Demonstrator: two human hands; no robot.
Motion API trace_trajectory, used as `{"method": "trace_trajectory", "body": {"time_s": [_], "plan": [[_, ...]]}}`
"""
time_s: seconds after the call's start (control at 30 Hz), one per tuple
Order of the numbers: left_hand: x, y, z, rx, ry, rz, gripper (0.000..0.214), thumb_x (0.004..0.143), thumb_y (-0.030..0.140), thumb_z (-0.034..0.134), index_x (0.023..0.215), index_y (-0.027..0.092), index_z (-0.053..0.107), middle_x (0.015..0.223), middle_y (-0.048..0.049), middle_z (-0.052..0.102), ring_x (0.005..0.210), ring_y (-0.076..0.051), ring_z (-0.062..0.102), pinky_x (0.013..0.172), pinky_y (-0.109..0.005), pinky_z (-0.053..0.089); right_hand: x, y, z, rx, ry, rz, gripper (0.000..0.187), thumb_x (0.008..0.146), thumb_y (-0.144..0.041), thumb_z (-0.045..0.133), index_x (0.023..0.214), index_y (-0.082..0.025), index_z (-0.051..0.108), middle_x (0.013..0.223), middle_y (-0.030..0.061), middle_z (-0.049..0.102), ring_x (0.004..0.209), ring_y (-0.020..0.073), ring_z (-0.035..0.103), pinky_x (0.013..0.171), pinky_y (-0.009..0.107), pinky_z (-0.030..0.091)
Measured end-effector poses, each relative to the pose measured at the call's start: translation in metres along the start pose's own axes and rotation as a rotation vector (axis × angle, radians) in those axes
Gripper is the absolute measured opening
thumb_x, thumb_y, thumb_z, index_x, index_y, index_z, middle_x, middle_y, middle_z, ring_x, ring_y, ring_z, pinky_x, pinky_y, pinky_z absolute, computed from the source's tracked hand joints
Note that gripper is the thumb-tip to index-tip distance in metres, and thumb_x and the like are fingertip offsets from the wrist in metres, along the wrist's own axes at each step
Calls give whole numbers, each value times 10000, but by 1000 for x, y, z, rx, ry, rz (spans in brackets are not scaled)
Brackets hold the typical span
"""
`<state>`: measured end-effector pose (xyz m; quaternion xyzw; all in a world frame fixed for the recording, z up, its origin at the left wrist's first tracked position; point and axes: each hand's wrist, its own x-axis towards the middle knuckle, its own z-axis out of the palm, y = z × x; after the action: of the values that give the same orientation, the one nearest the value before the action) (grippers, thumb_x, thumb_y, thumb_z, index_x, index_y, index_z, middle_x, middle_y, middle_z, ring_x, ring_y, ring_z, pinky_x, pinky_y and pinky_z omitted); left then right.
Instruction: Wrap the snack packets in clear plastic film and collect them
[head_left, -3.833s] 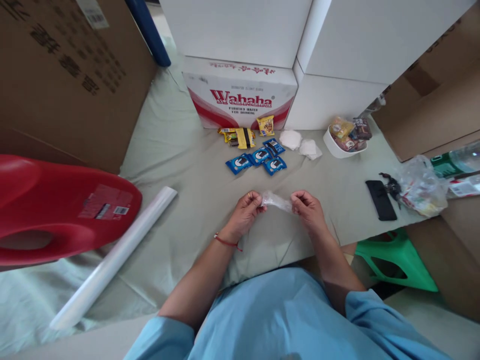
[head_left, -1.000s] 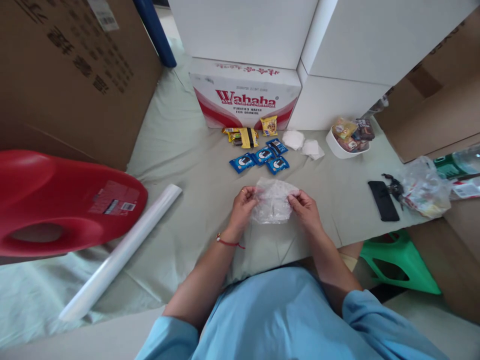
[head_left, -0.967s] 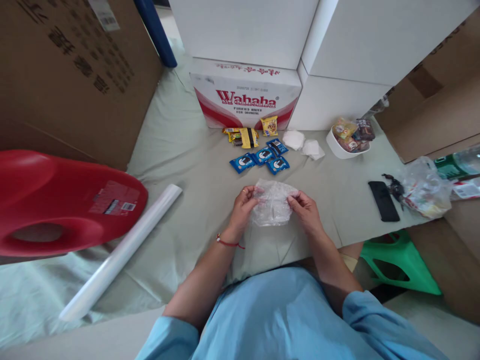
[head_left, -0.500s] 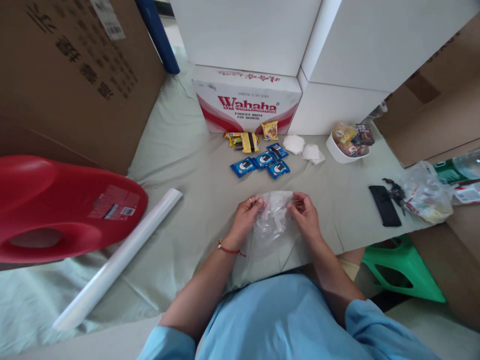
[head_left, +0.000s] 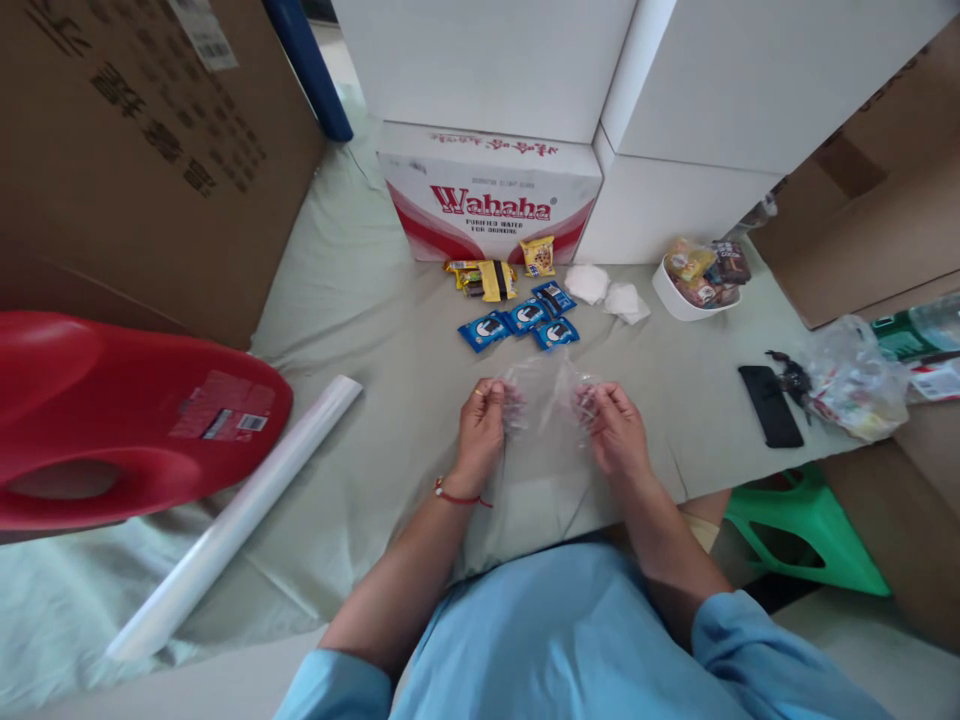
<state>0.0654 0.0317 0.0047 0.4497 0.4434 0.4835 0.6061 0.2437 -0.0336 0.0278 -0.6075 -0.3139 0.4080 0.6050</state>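
Observation:
A clear plastic bag (head_left: 547, 400) is spread between my two hands above the pale green cloth (head_left: 360, 300). My left hand (head_left: 482, 424) pinches its left edge and my right hand (head_left: 616, 432) pinches its right edge, fingers closed on the film. The bag hangs open toward me and looks empty. Just beyond it lie three blue cookie packets (head_left: 525, 322) and some yellow snack packets (head_left: 495, 275) in front of a red and white Wahaha carton (head_left: 487, 195).
A roll of clear film (head_left: 232, 515) lies at the left beside a red plastic stool (head_left: 112, 420). A white bowl of snacks (head_left: 697, 280), white tissues (head_left: 607, 292), a black phone (head_left: 766, 405), keys and a filled plastic bag (head_left: 851, 385) sit right. Cardboard boxes surround the cloth.
The bag was a crumpled strip stretched between my hands, then unfolded into a flat sheet. Now both hands have pulled its mouth open and it hangs looser.

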Motion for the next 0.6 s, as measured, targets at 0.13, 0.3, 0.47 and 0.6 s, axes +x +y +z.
{"method": "trace_trajectory", "body": {"time_s": [0.13, 0.3, 0.47, 0.6], "plan": [[13, 4, -11, -30, 56, -54, 484, 899, 715, 637, 854, 236, 587, 557, 68, 496, 465, -105, 417, 460, -246, 325, 9, -20, -37, 171, -33, 210, 496, 736, -597, 851, 845, -245, 519, 748, -25, 654, 499, 88, 517, 408, 191, 384], [24, 6, -27, 104, 7, -103, 432, 883, 643, 675, 827, 216, 636, 497, 84, 404, 445, -106, 354, 451, -257, 252, 18, -33, -78, 98, -63, 357, 506, 646, -533, 931, 792, -225, 557, 571, -84, 541, 372, 37, 299, 319, 171, 205], [26, -6, -28, 265, 82, -46, 333, 901, 536, 672, 936, 206, 641, 657, 42, 529, 545, -126, 453, 534, -261, 378, 22, -22, -98, 79, -6, 393, 497, 601, -491, 961, 790, -208, 600, 560, -74, 571, 373, 25, 298, 311, 139, 180], [14, -3, -26, 665, 329, 376, 451, 835, 373, 766, 1208, 172, 612, 1153, -123, 611, 1023, -257, 617, 922, -421, 523, 23, -13, -99, 221, -36, 429, 415, 672, -419, 934, 778, -185, 607, 759, 29, 737, 390, 14, 319, 286, 116, 230]]}}
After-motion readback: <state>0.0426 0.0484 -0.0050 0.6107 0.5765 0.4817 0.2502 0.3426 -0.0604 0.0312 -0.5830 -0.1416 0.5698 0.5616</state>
